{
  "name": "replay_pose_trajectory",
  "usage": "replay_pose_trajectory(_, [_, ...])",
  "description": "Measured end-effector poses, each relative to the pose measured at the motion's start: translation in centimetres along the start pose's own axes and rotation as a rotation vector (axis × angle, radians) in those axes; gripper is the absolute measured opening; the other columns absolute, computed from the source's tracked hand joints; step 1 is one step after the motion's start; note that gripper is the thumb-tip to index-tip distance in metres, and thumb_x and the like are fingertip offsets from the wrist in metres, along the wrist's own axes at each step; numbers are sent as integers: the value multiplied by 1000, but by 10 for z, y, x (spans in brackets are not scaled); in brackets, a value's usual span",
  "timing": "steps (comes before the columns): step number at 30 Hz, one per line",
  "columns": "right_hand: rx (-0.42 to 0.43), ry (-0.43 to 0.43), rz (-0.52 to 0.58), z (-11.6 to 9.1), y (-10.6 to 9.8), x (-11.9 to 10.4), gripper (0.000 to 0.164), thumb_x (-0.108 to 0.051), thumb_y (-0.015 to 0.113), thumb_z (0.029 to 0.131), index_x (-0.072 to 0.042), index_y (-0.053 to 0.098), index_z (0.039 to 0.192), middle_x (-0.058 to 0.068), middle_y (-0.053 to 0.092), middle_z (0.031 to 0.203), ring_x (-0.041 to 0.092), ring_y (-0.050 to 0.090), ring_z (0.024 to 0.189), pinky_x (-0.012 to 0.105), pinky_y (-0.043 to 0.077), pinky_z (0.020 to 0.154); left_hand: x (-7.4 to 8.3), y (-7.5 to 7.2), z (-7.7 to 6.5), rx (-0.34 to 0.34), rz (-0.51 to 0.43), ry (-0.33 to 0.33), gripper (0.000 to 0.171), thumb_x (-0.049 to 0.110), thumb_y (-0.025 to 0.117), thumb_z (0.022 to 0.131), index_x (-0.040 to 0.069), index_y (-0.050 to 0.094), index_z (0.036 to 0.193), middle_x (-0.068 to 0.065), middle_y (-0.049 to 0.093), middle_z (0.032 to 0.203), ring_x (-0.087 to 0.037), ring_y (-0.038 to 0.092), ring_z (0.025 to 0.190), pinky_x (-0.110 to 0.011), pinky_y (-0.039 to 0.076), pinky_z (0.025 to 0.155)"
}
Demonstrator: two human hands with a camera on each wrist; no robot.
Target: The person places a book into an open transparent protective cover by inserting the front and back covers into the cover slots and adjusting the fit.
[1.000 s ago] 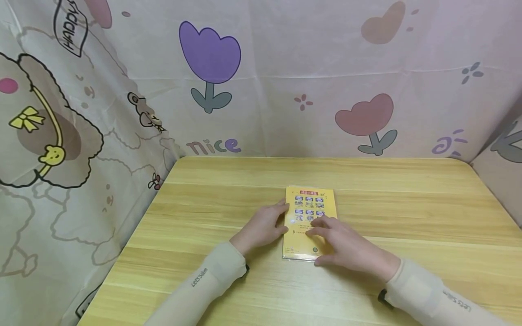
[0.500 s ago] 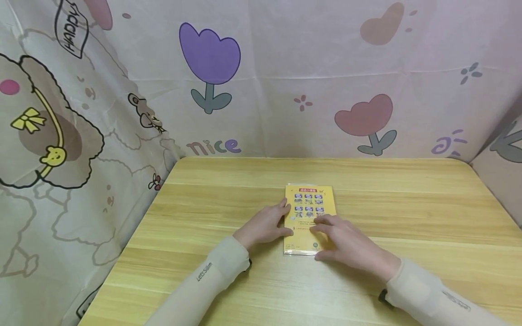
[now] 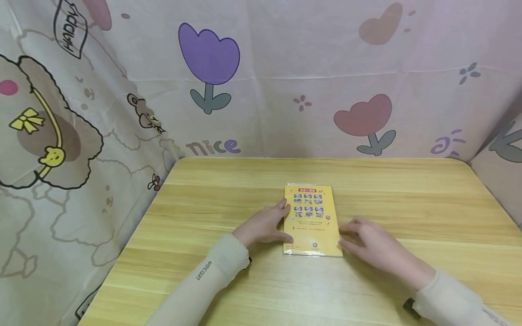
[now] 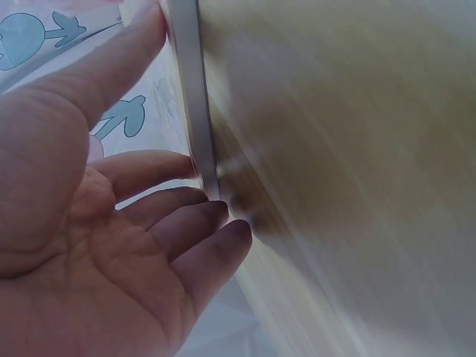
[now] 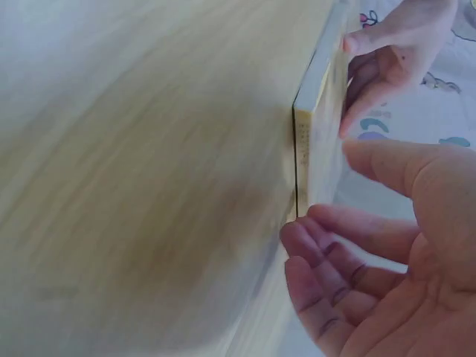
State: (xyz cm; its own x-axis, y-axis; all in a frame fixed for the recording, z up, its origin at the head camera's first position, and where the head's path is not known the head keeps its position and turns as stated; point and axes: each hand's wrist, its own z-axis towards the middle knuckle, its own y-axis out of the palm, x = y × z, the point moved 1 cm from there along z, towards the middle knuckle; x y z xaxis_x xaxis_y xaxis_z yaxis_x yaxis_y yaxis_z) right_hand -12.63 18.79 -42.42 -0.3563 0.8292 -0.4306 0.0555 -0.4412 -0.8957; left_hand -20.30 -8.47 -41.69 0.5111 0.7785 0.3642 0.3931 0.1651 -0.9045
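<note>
A yellow book (image 3: 316,228) in a clear plastic cover lies flat on the table, its rows of small pictures facing up. My left hand (image 3: 263,225) rests at its left edge, the thumb over the lower left corner of the cover. In the left wrist view, the fingers (image 4: 204,256) of that hand are loosely bent along the book's side (image 4: 195,97). Beside the right edge is my right hand (image 3: 373,242), thumb and fingers apart. The right wrist view shows its fingertips (image 5: 297,238) close to the corner of the book's yellow spine (image 5: 303,149).
The light wooden table (image 3: 220,190) reaches back to a printed cloth (image 3: 277,54) with flowers and the word "nice". Another cloth with cartoon animals (image 3: 49,113) hangs along the left side. Both forearms are in light sleeves with black straps (image 3: 411,309) at the wrists.
My right hand has come off the book's cover and moved right, to its right edge. The book slid slightly away from me at first. The left hand has stayed at the left edge.
</note>
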Motion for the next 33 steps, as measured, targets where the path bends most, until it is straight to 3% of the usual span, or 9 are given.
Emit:
replay_pose_trajectory(4, [-24, 48, 5, -3, -1, 4, 44, -31, 74, 83, 2, 69, 111, 0, 58, 87, 11, 51, 73, 28, 50, 63, 2, 1, 0, 4, 9, -6, 100, 53, 73, 76, 3, 30, 151, -14, 14, 157, -31, 26, 138, -37, 26, 109])
replay_pose_trajectory(9, [-67, 94, 59, -3, -1, 3, 48, -35, 72, 84, 2, 69, 114, -2, 57, 84, 9, 49, 69, 24, 48, 57, 4, 3, 1, 15, -1, -4, 100, 52, 73, 77, 2, 29, 151, -15, 14, 157, -32, 26, 137, -39, 26, 109])
replay_pose_trajectory(13, [-99, 137, 190, -2, -1, 5, 48, -35, 72, 85, 2, 68, 115, -5, 59, 82, 9, 52, 69, 23, 49, 58, 4, 4, 2, 16, -13, -10, 100, 52, 73, 77, 2, 29, 151, -15, 13, 157, -32, 25, 138, -39, 25, 110])
replay_pose_trajectory(19, [-148, 208, 387, 1, -3, 9, 49, -36, 69, 87, 5, 66, 114, -1, 67, 92, 12, 62, 82, 25, 53, 70, 5, 3, 1, 19, -14, -10, 100, 50, 74, 77, 1, 28, 151, -16, 12, 157, -32, 25, 138, -39, 25, 110])
replay_pose_trajectory(27, [-222, 337, 707, 5, 1, 18, 52, -27, 70, 88, 11, 56, 120, 8, 70, 94, 21, 66, 80, 34, 56, 66, 5, 2, 0, 15, -13, -7, 99, 50, 73, 78, 1, 28, 151, -16, 11, 157, -32, 25, 138, -39, 24, 110])
replay_pose_trajectory(30, [-233, 361, 767, 5, 4, 20, 54, -27, 69, 88, 13, 54, 121, 10, 70, 92, 22, 67, 80, 34, 56, 67, 5, 2, -1, 15, -11, -9, 99, 51, 73, 78, 1, 28, 151, -16, 12, 157, -32, 25, 138, -40, 24, 110])
replay_pose_trajectory(33, [-266, 343, 741, 5, 5, 18, 44, -31, 68, 89, 9, 62, 107, 9, 69, 81, 19, 64, 70, 30, 55, 61, 5, 2, -2, 18, 0, -6, 100, 52, 72, 78, 1, 27, 151, -15, 12, 157, -31, 25, 138, -40, 25, 110])
